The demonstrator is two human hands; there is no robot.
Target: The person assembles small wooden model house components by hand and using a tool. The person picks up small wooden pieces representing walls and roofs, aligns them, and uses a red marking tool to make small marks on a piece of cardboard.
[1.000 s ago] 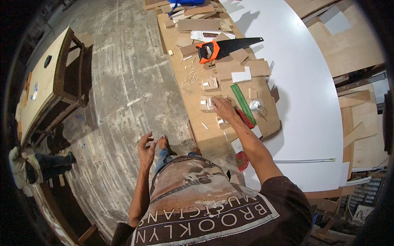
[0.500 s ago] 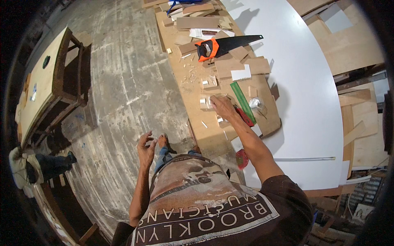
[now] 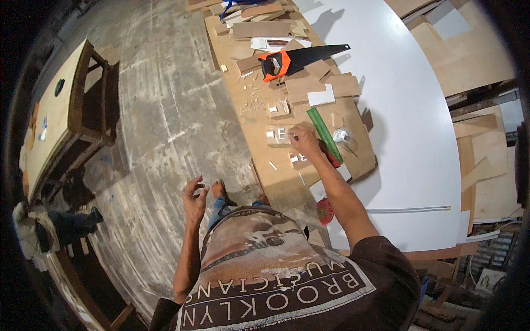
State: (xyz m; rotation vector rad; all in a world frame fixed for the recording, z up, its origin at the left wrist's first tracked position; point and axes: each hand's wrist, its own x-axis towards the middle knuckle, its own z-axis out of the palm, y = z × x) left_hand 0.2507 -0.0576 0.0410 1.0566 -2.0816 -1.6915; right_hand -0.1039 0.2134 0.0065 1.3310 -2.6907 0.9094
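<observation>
My right hand (image 3: 305, 142) has its fingers closed at the right side of a pale wood block (image 3: 279, 136) with small white pieces on it; what they hold is too small to make out. Two similar pieces lie nearby, one above (image 3: 279, 110) and one partly behind my wrist (image 3: 296, 161). Right of the hand are a green strip (image 3: 323, 132), a red object (image 3: 331, 161) and a clear bag-like item (image 3: 342, 138). My left hand (image 3: 195, 198) hangs empty over the floor, fingers curved and apart.
An orange-handled saw (image 3: 281, 65) and scattered offcuts (image 3: 259, 30) lie up the worktable (image 3: 254, 160). A large white sheet (image 3: 408, 132) is to the right, with more boards beyond. At left are another table (image 3: 58, 110) and a person (image 3: 52, 226).
My right hand has shifted slightly right, uncovering more of the white pieces on the block. My left hand is nearly unchanged.
</observation>
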